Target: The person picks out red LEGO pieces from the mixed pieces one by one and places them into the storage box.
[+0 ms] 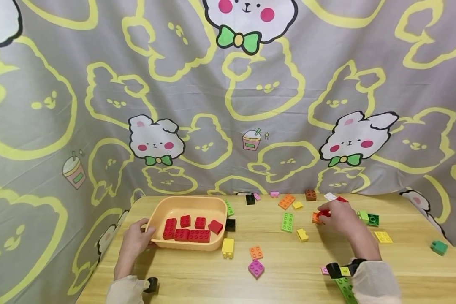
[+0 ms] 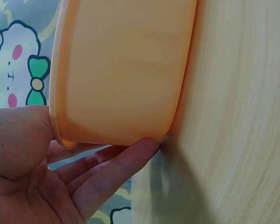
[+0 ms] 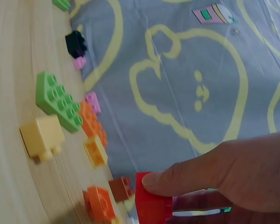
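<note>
My left hand (image 1: 134, 240) grips the left end of an orange plastic tray (image 1: 191, 204), with the thumb at its rim and the fingers against the outer wall in the left wrist view. Inside the tray lie several red toy bricks (image 1: 199, 236). At the right side of the table, my right hand (image 1: 343, 218) pinches a red brick (image 3: 150, 203) between thumb and fingers. Just beside that brick is an orange brick (image 3: 101, 204) on the table. A second red brick (image 1: 341, 199) and a white brick (image 1: 329, 196) show behind the right hand.
Loose bricks lie across the wooden table (image 1: 197, 278): a light green one (image 1: 287, 222), a yellow one (image 1: 228, 248), a magenta one (image 1: 256, 268), a black one (image 1: 230, 225) and several others. A patterned curtain (image 1: 213, 152) hangs along the table's back edge.
</note>
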Tool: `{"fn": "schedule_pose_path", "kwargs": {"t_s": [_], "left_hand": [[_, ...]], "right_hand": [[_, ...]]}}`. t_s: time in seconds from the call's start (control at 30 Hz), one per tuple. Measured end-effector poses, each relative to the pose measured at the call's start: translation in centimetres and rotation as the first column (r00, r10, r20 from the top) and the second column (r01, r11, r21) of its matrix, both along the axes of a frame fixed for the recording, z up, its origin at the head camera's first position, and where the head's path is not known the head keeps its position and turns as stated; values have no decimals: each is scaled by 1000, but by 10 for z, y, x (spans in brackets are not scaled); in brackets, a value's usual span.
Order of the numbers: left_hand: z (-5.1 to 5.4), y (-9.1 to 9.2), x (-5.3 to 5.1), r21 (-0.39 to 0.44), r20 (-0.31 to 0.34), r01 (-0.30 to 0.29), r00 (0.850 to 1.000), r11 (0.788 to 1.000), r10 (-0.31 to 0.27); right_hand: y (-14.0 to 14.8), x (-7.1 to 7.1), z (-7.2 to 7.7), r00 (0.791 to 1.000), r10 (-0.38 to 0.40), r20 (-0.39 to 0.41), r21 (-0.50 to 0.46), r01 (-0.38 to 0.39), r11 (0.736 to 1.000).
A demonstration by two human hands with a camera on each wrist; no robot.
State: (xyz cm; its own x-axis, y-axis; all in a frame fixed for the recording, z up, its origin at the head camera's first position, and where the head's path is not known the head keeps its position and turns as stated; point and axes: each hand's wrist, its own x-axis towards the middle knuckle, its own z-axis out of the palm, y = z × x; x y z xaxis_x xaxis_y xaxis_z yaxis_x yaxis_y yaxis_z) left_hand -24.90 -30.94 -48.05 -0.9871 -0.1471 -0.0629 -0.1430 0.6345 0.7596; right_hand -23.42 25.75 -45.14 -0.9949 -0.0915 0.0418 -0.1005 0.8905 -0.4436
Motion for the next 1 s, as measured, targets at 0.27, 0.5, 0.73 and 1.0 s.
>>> {"fn": "schedule_pose_path", "kwargs": {"t_s": [0.27, 0.5, 0.73, 1.0], "left_hand": [[0, 1, -2, 8, -8, 7, 1000, 1000, -7], [-1, 1, 0, -3, 2, 7, 1000, 1000, -7], [-4, 1, 0, 5, 3, 12, 1000, 1000, -12], [-1, -1, 1, -12, 1, 17, 1000, 1000, -17]], "right_hand": [[-34, -2, 1, 998, 57, -32, -53, -58, 997], [-60, -4, -2, 990, 116, -78, -69, -122, 990], [-91, -9, -2, 968, 208, -138, -6, -211, 977], [-138, -27, 15, 910, 350, -223, 10, -357, 934]]}}
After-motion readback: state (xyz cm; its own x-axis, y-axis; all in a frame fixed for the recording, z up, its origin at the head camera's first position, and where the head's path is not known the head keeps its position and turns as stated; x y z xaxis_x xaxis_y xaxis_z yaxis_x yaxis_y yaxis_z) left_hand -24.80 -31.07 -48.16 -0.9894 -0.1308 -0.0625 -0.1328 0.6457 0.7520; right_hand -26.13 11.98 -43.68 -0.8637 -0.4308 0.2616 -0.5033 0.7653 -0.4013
